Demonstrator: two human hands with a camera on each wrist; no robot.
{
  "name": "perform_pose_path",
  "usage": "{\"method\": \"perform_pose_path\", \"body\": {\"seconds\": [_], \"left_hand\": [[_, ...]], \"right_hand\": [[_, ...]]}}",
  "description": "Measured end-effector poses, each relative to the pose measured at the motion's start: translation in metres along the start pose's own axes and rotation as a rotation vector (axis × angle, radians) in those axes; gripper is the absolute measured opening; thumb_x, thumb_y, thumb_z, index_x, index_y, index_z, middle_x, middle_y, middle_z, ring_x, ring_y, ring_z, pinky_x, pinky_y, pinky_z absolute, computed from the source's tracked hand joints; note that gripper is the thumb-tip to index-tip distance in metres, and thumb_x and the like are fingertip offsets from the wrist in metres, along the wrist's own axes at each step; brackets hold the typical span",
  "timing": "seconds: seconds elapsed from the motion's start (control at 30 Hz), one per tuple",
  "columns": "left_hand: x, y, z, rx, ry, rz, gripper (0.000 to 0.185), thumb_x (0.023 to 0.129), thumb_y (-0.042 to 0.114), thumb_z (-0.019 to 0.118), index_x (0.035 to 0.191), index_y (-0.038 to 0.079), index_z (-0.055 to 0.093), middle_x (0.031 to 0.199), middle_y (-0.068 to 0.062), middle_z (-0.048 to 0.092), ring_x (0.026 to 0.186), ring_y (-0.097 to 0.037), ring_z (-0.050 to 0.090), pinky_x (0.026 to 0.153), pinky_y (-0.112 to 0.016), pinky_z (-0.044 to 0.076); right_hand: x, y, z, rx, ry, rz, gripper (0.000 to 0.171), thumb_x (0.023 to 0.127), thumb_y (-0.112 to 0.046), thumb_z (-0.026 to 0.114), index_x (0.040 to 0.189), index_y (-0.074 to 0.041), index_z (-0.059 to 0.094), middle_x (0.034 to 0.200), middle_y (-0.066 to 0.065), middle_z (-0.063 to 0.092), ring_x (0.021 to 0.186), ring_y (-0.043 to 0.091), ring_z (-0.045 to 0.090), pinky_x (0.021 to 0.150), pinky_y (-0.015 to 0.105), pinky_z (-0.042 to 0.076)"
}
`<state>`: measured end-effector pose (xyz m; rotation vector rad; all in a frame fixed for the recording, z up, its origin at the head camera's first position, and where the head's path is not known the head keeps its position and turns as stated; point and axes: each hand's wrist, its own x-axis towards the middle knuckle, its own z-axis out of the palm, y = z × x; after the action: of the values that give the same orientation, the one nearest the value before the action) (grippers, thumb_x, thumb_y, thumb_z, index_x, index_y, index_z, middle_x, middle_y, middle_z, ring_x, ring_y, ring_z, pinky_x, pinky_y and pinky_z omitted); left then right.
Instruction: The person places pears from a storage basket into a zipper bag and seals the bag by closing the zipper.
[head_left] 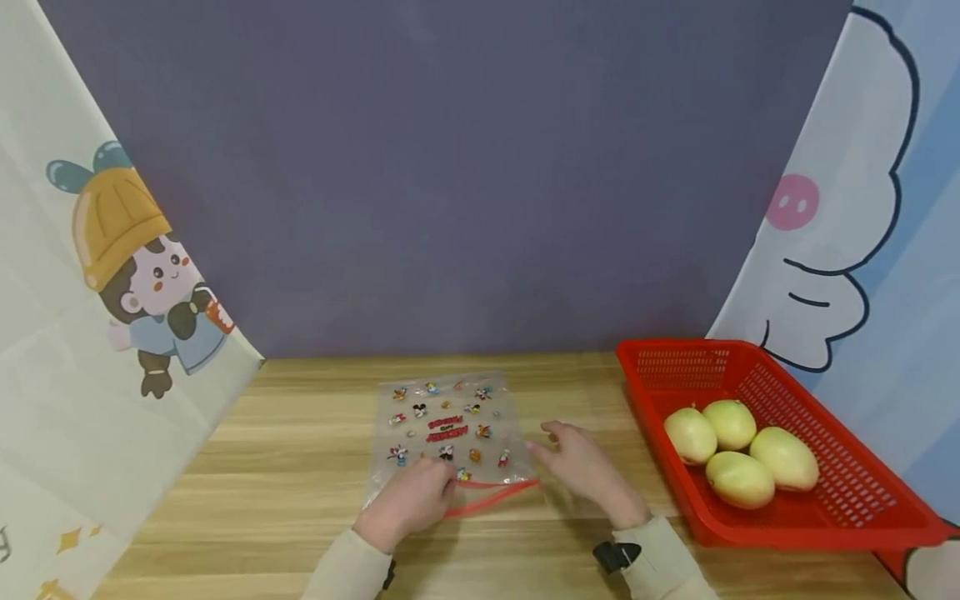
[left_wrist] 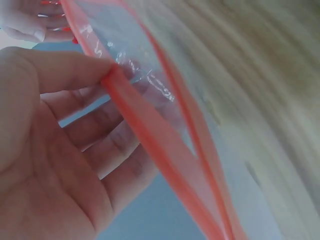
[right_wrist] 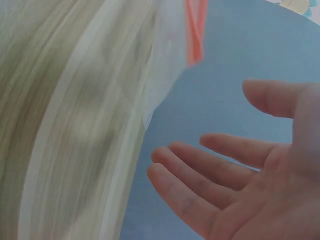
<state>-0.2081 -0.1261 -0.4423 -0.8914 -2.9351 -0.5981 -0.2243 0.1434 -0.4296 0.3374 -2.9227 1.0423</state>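
A clear zip bag [head_left: 448,429] printed with small cartoon figures lies flat on the wooden table [head_left: 300,467], its red zip strip [head_left: 491,496] at the near edge. My left hand [head_left: 420,500] pinches that strip between thumb and fingers and lifts the near edge a little; in the left wrist view the thumb meets the red zip strip [left_wrist: 114,76]. My right hand [head_left: 573,462] hovers with fingers spread and relaxed just right of the bag's near right corner and holds nothing. In the right wrist view the right hand [right_wrist: 235,185] is empty below the bag's corner [right_wrist: 167,65].
A red plastic basket [head_left: 795,527] stands at the right of the table with several yellow-green fruits [head_left: 738,479] in it. A grey backdrop stands behind, with cartoon-printed cloth panels at the left [head_left: 112,333] and right [head_left: 862,250].
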Motion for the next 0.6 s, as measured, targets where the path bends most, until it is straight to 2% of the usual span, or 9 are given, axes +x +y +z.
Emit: {"method": "perform_pose_path", "body": {"seconds": [0.17, 0.33, 0.6], "left_hand": [[0.002, 0.001, 0.002, 0.023, 0.038, -0.012, 0.018, 0.089, 0.000, 0.066, 0.076, 0.013, 0.062, 0.066, 0.008, 0.050, 0.057, -0.005, 0.044, 0.050, -0.020, 0.042], [0.005, 0.003, 0.002, 0.061, 0.079, -0.042, 0.010, 0.087, 0.001, 0.065, 0.084, 0.010, 0.068, 0.070, 0.007, 0.056, 0.059, -0.005, 0.047, 0.050, -0.020, 0.043], [0.015, 0.007, 0.000, 0.097, 0.196, -0.050, 0.009, 0.086, 0.000, 0.066, 0.085, 0.009, 0.068, 0.073, 0.004, 0.060, 0.057, -0.008, 0.048, 0.046, -0.020, 0.041]], "right_hand": [[-0.004, 0.001, 0.002, 0.014, -0.004, 0.024, 0.051, 0.099, -0.036, 0.066, 0.132, 0.004, 0.062, 0.119, 0.020, 0.069, 0.104, 0.033, 0.067, 0.092, 0.054, 0.057], [-0.006, 0.000, 0.003, 0.036, -0.003, 0.047, 0.052, 0.099, -0.036, 0.066, 0.130, 0.006, 0.063, 0.115, 0.019, 0.070, 0.103, 0.032, 0.067, 0.092, 0.054, 0.056], [-0.002, -0.004, -0.001, 0.070, 0.035, 0.063, 0.037, 0.097, -0.036, 0.069, 0.106, -0.001, 0.072, 0.090, 0.005, 0.070, 0.083, 0.018, 0.064, 0.077, 0.043, 0.058]]}}
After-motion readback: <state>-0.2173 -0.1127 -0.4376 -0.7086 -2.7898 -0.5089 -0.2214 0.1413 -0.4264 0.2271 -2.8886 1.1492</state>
